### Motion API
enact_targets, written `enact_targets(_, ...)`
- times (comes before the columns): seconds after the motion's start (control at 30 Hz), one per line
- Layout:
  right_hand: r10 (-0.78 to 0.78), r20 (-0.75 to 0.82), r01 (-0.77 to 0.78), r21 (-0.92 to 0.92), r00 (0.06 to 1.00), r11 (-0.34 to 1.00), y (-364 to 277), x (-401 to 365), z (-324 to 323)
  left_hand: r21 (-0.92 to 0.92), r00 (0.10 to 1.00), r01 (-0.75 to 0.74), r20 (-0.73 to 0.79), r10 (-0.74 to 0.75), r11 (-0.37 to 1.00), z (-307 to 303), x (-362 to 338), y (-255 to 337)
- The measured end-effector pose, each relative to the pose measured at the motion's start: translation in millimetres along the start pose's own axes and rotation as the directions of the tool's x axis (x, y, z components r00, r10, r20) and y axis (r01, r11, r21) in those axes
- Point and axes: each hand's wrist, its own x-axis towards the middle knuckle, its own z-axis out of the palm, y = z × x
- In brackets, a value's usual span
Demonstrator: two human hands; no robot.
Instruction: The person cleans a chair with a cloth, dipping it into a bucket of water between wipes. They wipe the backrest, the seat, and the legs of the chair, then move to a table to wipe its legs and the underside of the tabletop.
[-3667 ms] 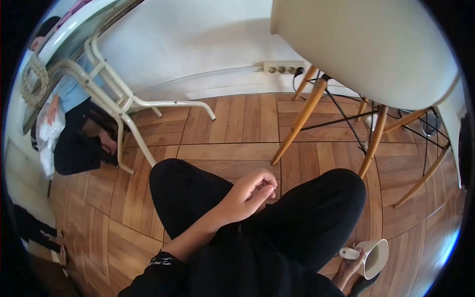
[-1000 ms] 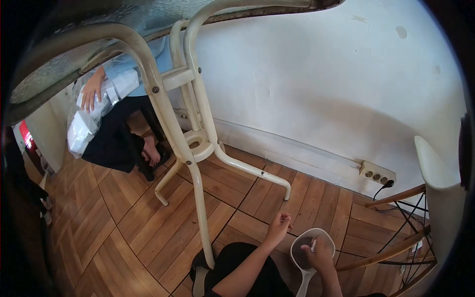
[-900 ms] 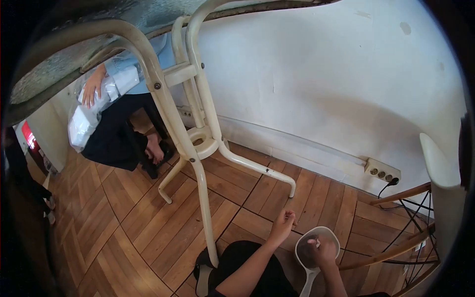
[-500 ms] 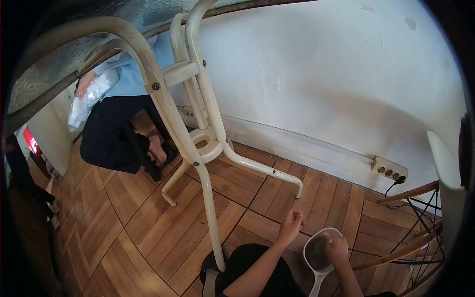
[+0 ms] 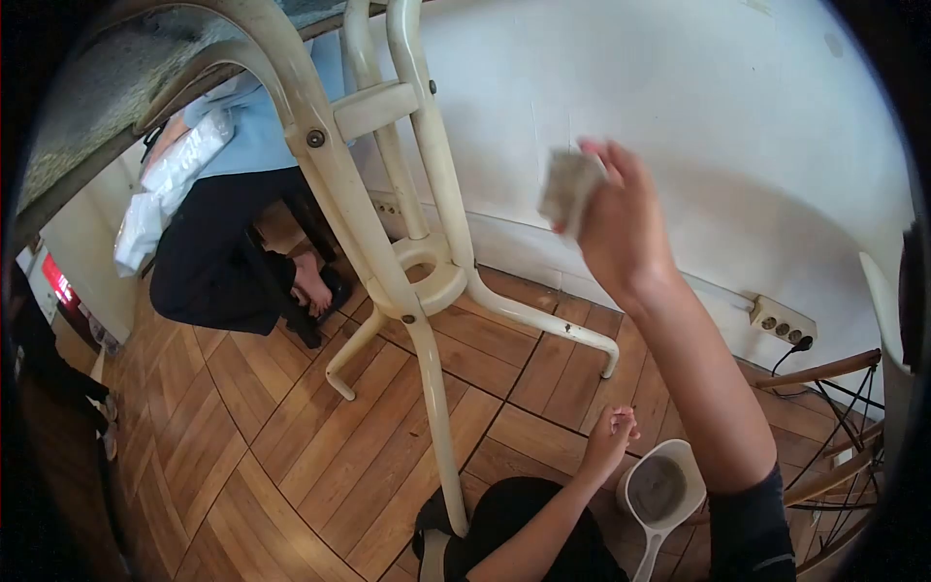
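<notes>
My right hand (image 5: 630, 223) is raised in front of the white wall, its fingers closed on a folded grey cloth (image 5: 570, 189) that is smeared by motion. Low over my knee, my left hand (image 5: 609, 441) is curled into a loose fist, and nothing shows in it. Just right of it, a white long-handled dipper (image 5: 690, 493) stands with murky grey water (image 5: 658, 488) inside. To the left of both hands rises the cream metal table base (image 5: 432, 412), with its curved tubes and ring.
A seated person (image 5: 238, 238) holds a white plastic-wrapped bundle (image 5: 176, 170) on the left. A power strip (image 5: 784, 318) with a plug sits along the wall (image 5: 504, 145). Wooden chair legs (image 5: 824, 369) with black rods stand at right, on the wood-pattern floor (image 5: 320, 456).
My right hand has lifted out of the dipper, up and left to the wall, with the grey cloth in it. My left hand stays curled beside the dipper; the view has shifted slightly.
</notes>
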Motion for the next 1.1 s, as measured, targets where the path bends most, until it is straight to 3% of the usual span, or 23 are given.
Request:
enact_targets(0.03, -0.046, 0.032, 0.045, 0.024, 0.998, 0.999, 2.2, 14.8, 15.1, -0.020, 1.000, 0.000, 0.010, 0.000, 1.000, -0.4, 1.3, -2.8)
enact_targets(0.1, -0.134, 0.001, 0.134, -0.102, 0.991, 0.986, 5.5, 25.9, 52.4, -0.036, 1.000, -0.011, 0.020, 0.012, 0.999, -2.1, 5.5, -5.1)
enact_targets(0.17, -0.241, 0.096, 0.256, -0.219, 0.966, 0.942, 26.5, 33.1, 67.7, -0.073, 1.000, 0.009, 0.022, -0.008, 0.997, -2.9, 6.1, -4.8)
enact_targets(0.2, -0.409, 0.061, 0.399, -0.388, 0.910, 0.831, 39.7, 41.4, 73.8, -0.072, 1.000, 0.013, 0.019, -0.012, 0.997, -2.4, 3.9, -1.2)
enact_targets(0.23, -0.407, 0.057, 0.396, -0.387, 0.912, 0.833, 50.0, 45.7, 72.0, -0.028, 0.999, -0.040, -0.007, 0.040, 0.999, -1.3, 3.0, 2.4)
enact_targets(0.3, -0.560, 0.188, 0.580, -0.428, 0.807, 0.693, 59.2, 47.5, 74.6, 0.014, 0.995, -0.088, -0.038, 0.089, 0.996, 1.1, 2.0, 8.7)
enact_targets(0.37, -0.570, 0.187, 0.592, -0.395, 0.800, 0.702, 57.4, 49.5, 75.4, -0.087, 0.999, -0.019, -0.036, 0.016, 0.996, 4.4, 1.5, 9.8)
enact_targets(0.43, -0.586, 0.185, 0.609, -0.363, 0.789, 0.705, 50.9, 48.3, 78.7, -0.020, 0.998, -0.053, -0.030, 0.053, 0.998, 5.2, 3.2, 6.1)
enact_targets(0.5, -0.694, 0.210, 0.649, -0.606, 0.689, 0.460, 48.7, 46.9, 81.3, 0.047, 0.996, -0.087, -0.017, 0.088, 0.995, 8.3, 3.0, 1.7)
enact_targets(0.53, -0.692, 0.212, 0.648, -0.606, 0.690, 0.461, 51.2, 47.7, 79.7, -0.083, 0.999, -0.033, 0.009, 0.034, 0.996, 10.7, 2.9, -0.4)
enact_targets(0.6, -0.786, 0.311, 0.637, -0.759, 0.534, 0.133, 61.6, 50.7, 73.2, -0.239, 0.998, 0.042, 0.060, -0.028, 0.970, 11.9, 5.1, -10.7)
enact_targets(0.63, -0.785, 0.310, 0.636, -0.759, 0.537, 0.136, 70.1, 48.8, 68.8, -0.201, 0.998, 0.030, 0.065, -0.017, 0.979, 13.3, 7.2, -19.9)
enact_targets(0.7, -0.667, 0.272, 0.544, -0.805, 0.693, 0.237, 93.6, 37.4, 56.6, -0.030, 0.996, -0.070, 0.062, 0.072, 0.997, 16.6, 11.2, -45.8)
enact_targets(0.83, -0.630, 0.301, 0.543, -0.807, 0.716, 0.232, 137.3, 12.7, 25.2, 0.144, 0.979, -0.201, 0.062, 0.194, 0.969, 17.6, 14.8, -66.5)
enact_targets(0.87, -0.657, 0.329, 0.562, -0.809, 0.678, 0.175, 139.2, 11.9, 20.6, 0.145, 0.979, -0.200, 0.065, 0.192, 0.969, 16.5, 14.7, -67.4)
enact_targets(0.9, -0.681, 0.357, 0.577, -0.808, 0.639, 0.118, 134.4, 10.0, 23.0, 0.132, 0.983, -0.180, 0.070, 0.172, 0.975, 15.6, 14.7, -66.0)
enact_targets(1.0, -0.699, 0.329, 0.600, -0.779, 0.635, 0.179, 111.8, 24.9, 40.7, 0.082, 0.994, -0.078, 0.087, 0.071, 0.994, 10.9, 17.6, -59.6)
enact_targets(1.07, -0.768, 0.340, 0.639, -0.761, 0.543, 0.115, 84.3, 45.3, 64.1, 0.008, 0.994, 0.050, 0.095, -0.050, 0.999, 8.2, 16.1, -46.9)
enact_targets(1.1, -0.767, 0.339, 0.637, -0.762, 0.545, 0.116, 74.8, 48.8, 70.5, 0.010, 0.988, 0.124, 0.090, -0.125, 0.992, 7.8, 17.4, -34.6)
